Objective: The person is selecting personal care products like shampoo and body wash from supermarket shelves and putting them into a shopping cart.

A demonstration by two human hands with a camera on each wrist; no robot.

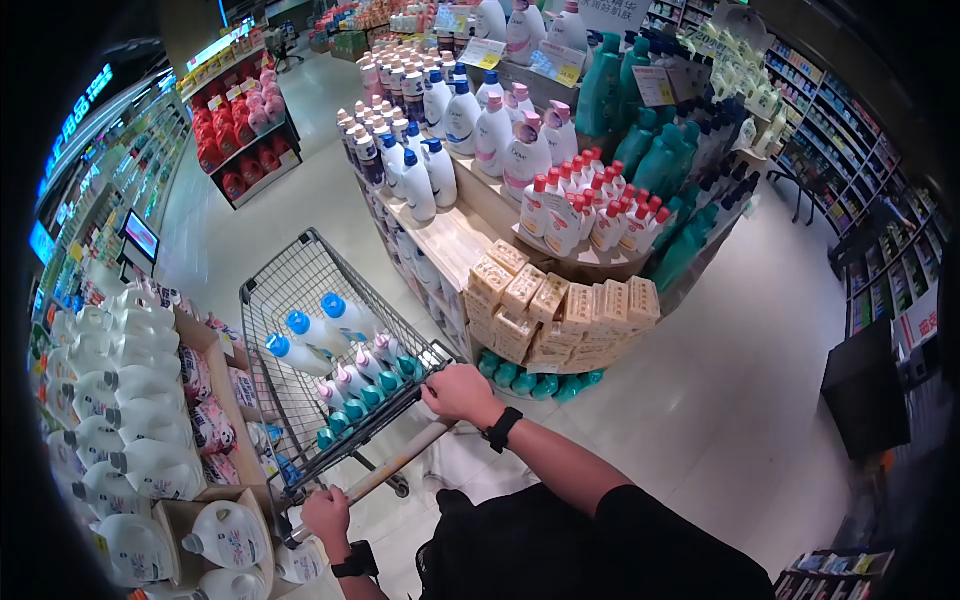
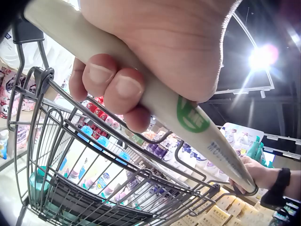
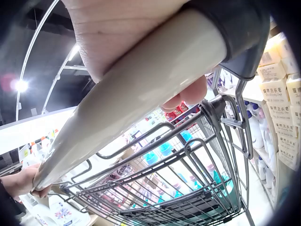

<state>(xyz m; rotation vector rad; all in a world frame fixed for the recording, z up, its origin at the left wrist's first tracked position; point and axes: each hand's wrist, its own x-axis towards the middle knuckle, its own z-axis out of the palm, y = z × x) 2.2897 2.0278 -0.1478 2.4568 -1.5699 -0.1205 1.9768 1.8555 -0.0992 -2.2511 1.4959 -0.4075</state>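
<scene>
Both hands hold the push bar (image 1: 398, 462) of a wire shopping cart (image 1: 262, 300). My left hand (image 1: 327, 515) grips the bar near its left end; in the left wrist view its fingers (image 2: 123, 89) curl under the pale bar. At the bar's other end, my right hand (image 1: 463, 393) grips close to the dark end piece (image 3: 235, 33), fingertips showing below the bar. Inside the cart stand three white bottles with blue caps (image 1: 348, 315), a row of pink-topped pump bottles (image 1: 352, 382) and a row of green-topped bottles (image 1: 370, 398) nearest the bar.
Right of the cart stands a display island (image 1: 425, 235) with pump bottles, red-capped bottles (image 1: 565, 220) and stacked boxed soap (image 1: 565, 310). White detergent jugs (image 1: 155, 460) crowd the left side close to the cart. A red-bag display (image 1: 240, 130) stands farther ahead, beyond pale floor (image 1: 300, 205).
</scene>
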